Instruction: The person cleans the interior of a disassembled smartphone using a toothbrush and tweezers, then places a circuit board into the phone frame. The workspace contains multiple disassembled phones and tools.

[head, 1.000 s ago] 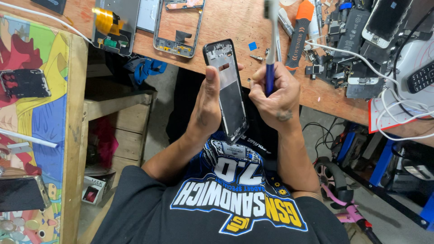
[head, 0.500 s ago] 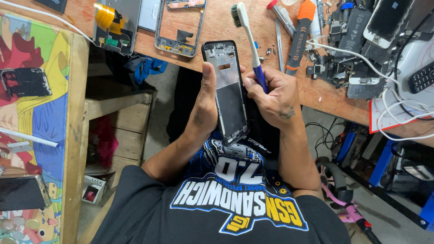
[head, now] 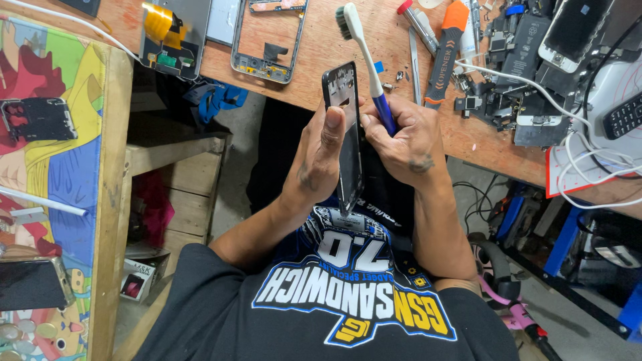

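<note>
Left bench: a side table [head: 107, 220] with a bright cartoon mat stood at the left, a dark phone part [head: 37, 119] lying on it.
Far bench: two opened phone frames [head: 267, 40] lay on the wooden workbench [head: 314, 80], far from the person.
Left hand: the left hand [head: 319, 160] was wrapped around the phone frame [head: 346, 134], thumb across its face, fingers closed behind it.
Phone frame: it was held above the lap, near the bench edge, turned almost edge-on; its long axis ran near to far.
Toothbrush: the toothbrush [head: 361, 53] rose just right of the frame, bristle head at the far end, tilted left across the frame's top.
Right hand: the right hand [head: 401, 137] was closed in a fist on the blue handle, touching the frame's right edge.
Right bench: an orange-handled opening tool [head: 445, 50] and loose phone parts [head: 528, 80] lay farther right.
</note>
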